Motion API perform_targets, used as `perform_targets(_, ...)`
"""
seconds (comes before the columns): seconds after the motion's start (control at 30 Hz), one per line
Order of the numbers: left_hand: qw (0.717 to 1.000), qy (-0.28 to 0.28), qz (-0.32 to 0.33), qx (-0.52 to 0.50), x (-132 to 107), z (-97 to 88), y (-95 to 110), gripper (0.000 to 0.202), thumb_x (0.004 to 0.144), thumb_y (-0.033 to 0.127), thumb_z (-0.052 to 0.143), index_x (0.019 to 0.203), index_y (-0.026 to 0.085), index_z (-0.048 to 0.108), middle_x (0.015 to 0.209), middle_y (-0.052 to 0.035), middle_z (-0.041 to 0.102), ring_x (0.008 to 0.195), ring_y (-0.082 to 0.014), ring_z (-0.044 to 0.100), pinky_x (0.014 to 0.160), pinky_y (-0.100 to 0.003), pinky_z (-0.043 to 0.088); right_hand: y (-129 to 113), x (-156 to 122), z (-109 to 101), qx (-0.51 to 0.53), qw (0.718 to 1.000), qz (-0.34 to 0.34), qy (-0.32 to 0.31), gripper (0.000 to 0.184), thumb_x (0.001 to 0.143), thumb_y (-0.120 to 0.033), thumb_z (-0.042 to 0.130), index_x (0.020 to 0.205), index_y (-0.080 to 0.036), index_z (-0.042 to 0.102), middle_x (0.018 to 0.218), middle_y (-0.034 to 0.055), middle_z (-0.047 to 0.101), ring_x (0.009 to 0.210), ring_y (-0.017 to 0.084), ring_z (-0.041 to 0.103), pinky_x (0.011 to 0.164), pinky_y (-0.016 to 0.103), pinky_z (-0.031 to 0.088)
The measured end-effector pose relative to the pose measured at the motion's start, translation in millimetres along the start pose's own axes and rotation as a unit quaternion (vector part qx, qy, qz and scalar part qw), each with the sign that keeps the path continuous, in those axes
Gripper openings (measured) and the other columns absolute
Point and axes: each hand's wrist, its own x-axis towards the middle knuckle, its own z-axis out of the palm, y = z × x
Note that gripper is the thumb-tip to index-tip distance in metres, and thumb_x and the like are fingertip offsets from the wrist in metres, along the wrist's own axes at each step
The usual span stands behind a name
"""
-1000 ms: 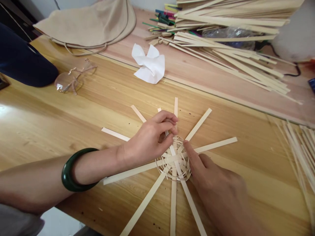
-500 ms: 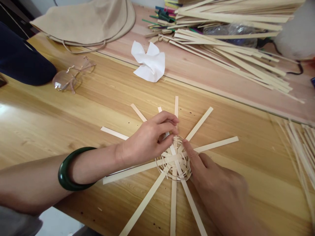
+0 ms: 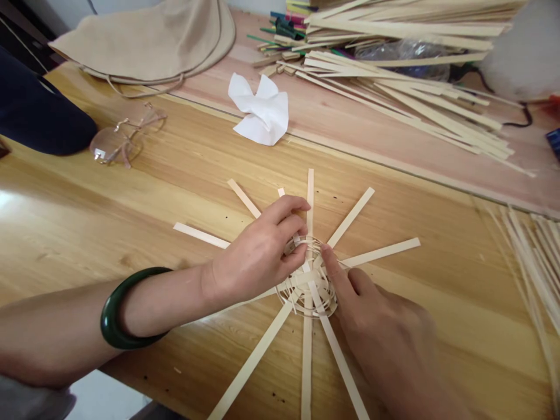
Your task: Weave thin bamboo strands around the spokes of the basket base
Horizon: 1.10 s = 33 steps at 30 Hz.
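Note:
A round woven base point(image 3: 308, 286) of pale, flat bamboo-like strips lies on the table. Its strips spread outward like spokes, with thin strands looped round the middle. Above its upper left part is my left hand point(image 3: 266, 245), a dark green bangle on the wrist. Its fingers are curled and pinched together at a thin strand point(image 3: 312, 238) beside the upper spokes. My right hand point(image 3: 380, 321) holds the right rim of the weave, one finger stretched along it with its tip on the strands. The other fingers are folded and partly hidden.
Behind lie a crumpled white tissue point(image 3: 261, 111), glasses point(image 3: 125, 137), a dark blue case point(image 3: 44, 111) and a beige cloth bag point(image 3: 153, 41). A heap of bamboo strips point(image 3: 406, 87) is at the back right. More thin strips point(image 3: 529, 251) lie at the right edge.
The whole view has shifted slightly. My left fingertips have moved a little around the thin strand, which now stands out in a wider loop at the top. My right hand stays on the rim.

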Motion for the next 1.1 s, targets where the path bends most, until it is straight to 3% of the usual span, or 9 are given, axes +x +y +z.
perform_targets(0.17, 1.0, -0.018, 0.011, -0.001, 1.0, 1.0, 0.3, 0.011, 0.094, 0.01, 0.051, 0.089, 0.015, 0.059, 0.124, -0.0133, 0.055, 0.116, -0.0189, 0.059, 0.1, -0.033, 0.051, 1.0, -3.0, 1.0, -0.007, 1.0, -0.014, -0.012, 0.054, 0.083, -0.007, 0.047, 0.136, -0.012, 0.056, 0.063, -0.0026, 0.054, 0.042, 0.009, 0.039, 0.044, 0.027, 0.026)
perform_targets(0.37, 0.996, -0.016, -0.067, -0.058, 5.2, 4.2, 0.0, 0.01, 0.084, 0.007, 0.059, 0.08, 0.016, 0.06, 0.117, -0.0089, 0.057, 0.105, -0.0181, 0.061, 0.097, -0.034, 0.052, 2.9, -2.8, 0.0, -0.006, 0.999, -0.022, -0.024, 0.052, 0.084, -0.007, 0.048, 0.135, -0.012, 0.058, 0.063, -0.002, 0.055, 0.042, 0.009, 0.037, 0.043, 0.026, 0.027)
perform_targets(0.57, 0.992, -0.002, -0.081, -0.093, 6.5, 6.3, -3.1, 0.011, 0.08, 0.006, 0.062, 0.079, 0.016, 0.063, 0.112, -0.0072, 0.057, 0.104, -0.0186, 0.059, 0.094, -0.035, 0.052, 3.8, -2.4, -0.6, 0.002, 0.999, -0.026, -0.03, 0.055, 0.082, -0.007, 0.048, 0.136, -0.011, 0.057, 0.065, -0.0012, 0.057, 0.042, 0.008, 0.038, 0.044, 0.025, 0.028)
perform_targets(0.8, 0.994, -0.021, -0.049, -0.097, 6.3, 2.6, -4.8, 0.009, 0.084, 0.008, 0.061, 0.082, 0.016, 0.065, 0.111, -0.007, 0.059, 0.102, -0.0178, 0.06, 0.097, -0.036, 0.05, 0.3, 0.7, 0.0, 0.001, 1.0, -0.009, -0.012, 0.054, 0.081, -0.005, 0.047, 0.133, -0.011, 0.06, 0.062, -0.0014, 0.056, 0.041, 0.01, 0.04, 0.043, 0.027, 0.026)
perform_targets(0.97, 0.996, -0.024, -0.035, -0.076, 3.4, 2.6, -2.9, 0.009, 0.09, 0.011, 0.056, 0.088, 0.017, 0.062, 0.122, -0.0106, 0.057, 0.11, -0.0198, 0.06, 0.098, -0.037, 0.051, -2.2, 0.0, 0.4, 0.017, 1.0, 0.011, -0.01, 0.057, 0.078, -0.005, 0.048, 0.133, -0.012, 0.06, 0.063, -0.0008, 0.059, 0.042, 0.01, 0.042, 0.044, 0.027, 0.026)
perform_targets(1.1, 0.997, -0.025, 0.013, -0.067, 2.2, 3.3, -5.7, 0.013, 0.093, 0.011, 0.053, 0.084, 0.017, 0.061, 0.117, -0.0104, 0.061, 0.109, -0.0195, 0.06, 0.098, -0.036, 0.051, -3.7, -0.2, 0.6, 0.015, 1.0, 0.017, -0.009, 0.054, 0.079, -0.006, 0.049, 0.13, -0.012, 0.062, 0.064, -0.0002, 0.061, 0.042, 0.01, 0.045, 0.045, 0.027, 0.026)
